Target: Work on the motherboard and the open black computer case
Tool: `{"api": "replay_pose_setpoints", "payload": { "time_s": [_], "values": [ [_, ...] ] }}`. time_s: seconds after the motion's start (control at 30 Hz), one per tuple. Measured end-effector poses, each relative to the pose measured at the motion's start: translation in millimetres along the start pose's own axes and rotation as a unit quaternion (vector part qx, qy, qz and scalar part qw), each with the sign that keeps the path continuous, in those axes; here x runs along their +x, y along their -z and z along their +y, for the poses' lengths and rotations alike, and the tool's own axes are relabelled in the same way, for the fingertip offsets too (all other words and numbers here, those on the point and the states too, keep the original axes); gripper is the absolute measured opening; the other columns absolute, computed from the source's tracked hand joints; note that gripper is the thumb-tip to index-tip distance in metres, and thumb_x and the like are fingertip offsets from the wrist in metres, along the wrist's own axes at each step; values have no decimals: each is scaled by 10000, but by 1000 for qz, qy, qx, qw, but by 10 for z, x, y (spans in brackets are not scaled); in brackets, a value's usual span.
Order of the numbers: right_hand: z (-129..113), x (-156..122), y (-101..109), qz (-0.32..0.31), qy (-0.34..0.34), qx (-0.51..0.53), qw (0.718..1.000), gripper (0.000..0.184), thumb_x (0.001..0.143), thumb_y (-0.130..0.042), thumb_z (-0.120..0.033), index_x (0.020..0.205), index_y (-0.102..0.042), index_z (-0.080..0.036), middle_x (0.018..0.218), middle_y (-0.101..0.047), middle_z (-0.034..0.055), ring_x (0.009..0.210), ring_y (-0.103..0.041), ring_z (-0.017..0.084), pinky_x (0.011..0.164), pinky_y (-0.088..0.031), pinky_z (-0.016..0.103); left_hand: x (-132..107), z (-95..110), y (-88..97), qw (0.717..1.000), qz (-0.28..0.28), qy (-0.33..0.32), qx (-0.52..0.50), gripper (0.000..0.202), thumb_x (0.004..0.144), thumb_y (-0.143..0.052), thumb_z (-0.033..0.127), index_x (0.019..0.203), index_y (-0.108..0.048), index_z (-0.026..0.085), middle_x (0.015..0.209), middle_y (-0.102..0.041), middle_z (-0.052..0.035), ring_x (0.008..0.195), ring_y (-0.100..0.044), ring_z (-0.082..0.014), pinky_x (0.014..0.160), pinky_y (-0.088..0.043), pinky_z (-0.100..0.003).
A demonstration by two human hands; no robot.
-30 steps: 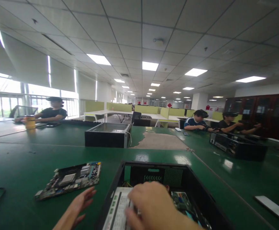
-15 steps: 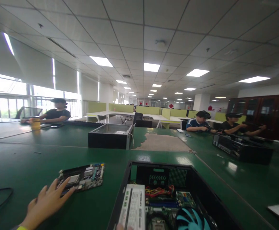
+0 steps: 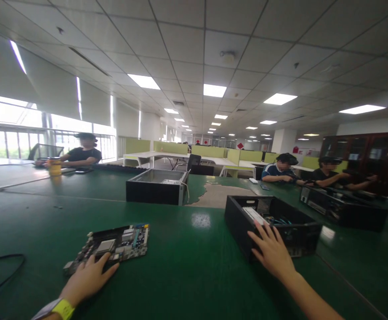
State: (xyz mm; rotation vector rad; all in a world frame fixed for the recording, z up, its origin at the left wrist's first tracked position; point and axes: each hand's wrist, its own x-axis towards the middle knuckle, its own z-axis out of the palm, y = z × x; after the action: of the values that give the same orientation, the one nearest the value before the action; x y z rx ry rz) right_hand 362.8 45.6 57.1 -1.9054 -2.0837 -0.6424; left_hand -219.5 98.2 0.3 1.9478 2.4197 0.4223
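A motherboard with a pale square part near its middle lies flat on the green table at the left. My left hand, wearing a yellow-green band at the wrist, rests over its near edge with the fingers spread. To the right stands a black computer case, its top side open, with a white-labelled power supply inside. My right hand lies with fingers spread against the near wall of this case and over its rim. Most of the case's inside is hidden by its walls and my hand.
Farther back stands another open case, near a bare brown patch in the green tabletop. A person sits at far left by a jar. Two people sit at right by a dark case. A black cable curls at left.
The computer case has moved away from me and to the right, with my right hand now on its near side. My left hand has slid slightly down along the motherboard's near edge.
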Motion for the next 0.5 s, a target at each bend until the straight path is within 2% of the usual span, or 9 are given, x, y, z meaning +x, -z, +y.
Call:
{"api": "replay_pose_setpoints", "payload": {
  "time_s": [0.1,0.2,0.27,0.33,0.4,0.5],
  "values": [
    [210,238,-120,-49,-105,-28,993,601,800,-572,-281,1384,-459,-369,1597,-141,8,1447,-106,332,1129,-124,523,-120,159,57,997,-65,-11,37,821,781,-349,627,1416,-415,110,1410,-451,-234,1260,-475,-386,1006,-382,-465],
    [304,413,-133,-117,-174,-18,978,598,802,-574,-348,1388,-460,-350,1593,-148,46,1431,-155,366,1106,-178,525,-309,380,135,995,-81,-24,49,806,814,-295,621,1424,-395,104,1390,-460,-240,1231,-505,-373,1001,-389,-464],
    [250,453,-113,-116,-194,-18,974,625,810,-562,-372,1417,-425,-320,1586,-169,77,1428,-158,375,1102,-182,526,-466,547,175,994,-88,-31,49,800,825,-273,624,1425,-393,110,1398,-447,-241,1217,-519,-370,1002,-391,-465],
    [82,422,-104,-71,-192,-24,978,657,824,-539,-380,1451,-370,-280,1579,-178,104,1433,-142,367,1108,-169,523,-639,726,196,994,-89,-41,48,793,829,-273,629,1421,-401,118,1420,-422,-235,1228,-509,-371,1021,-376,-466],
    [-184,336,-111,-26,-175,-7,984,646,849,-498,-403,1459,-352,-250,1577,-184,111,1438,-141,344,1115,-174,508,-822,919,209,993,-88,-61,46,768,833,-297,618,1406,-426,122,1411,-431,-230,1242,-496,-368,1033,-366,-467],
    [-669,166,-120,-29,-136,78,987,612,882,-428,-475,1440,-387,-227,1568,-221,95,1438,-176,307,1114,-227,472,-1104,1231,239,990,-90,-99,34,711,839,-350,587,1372,-474,134,1378,-466,-230,1228,-504,-363,1021,-376,-472]
  ]
}}
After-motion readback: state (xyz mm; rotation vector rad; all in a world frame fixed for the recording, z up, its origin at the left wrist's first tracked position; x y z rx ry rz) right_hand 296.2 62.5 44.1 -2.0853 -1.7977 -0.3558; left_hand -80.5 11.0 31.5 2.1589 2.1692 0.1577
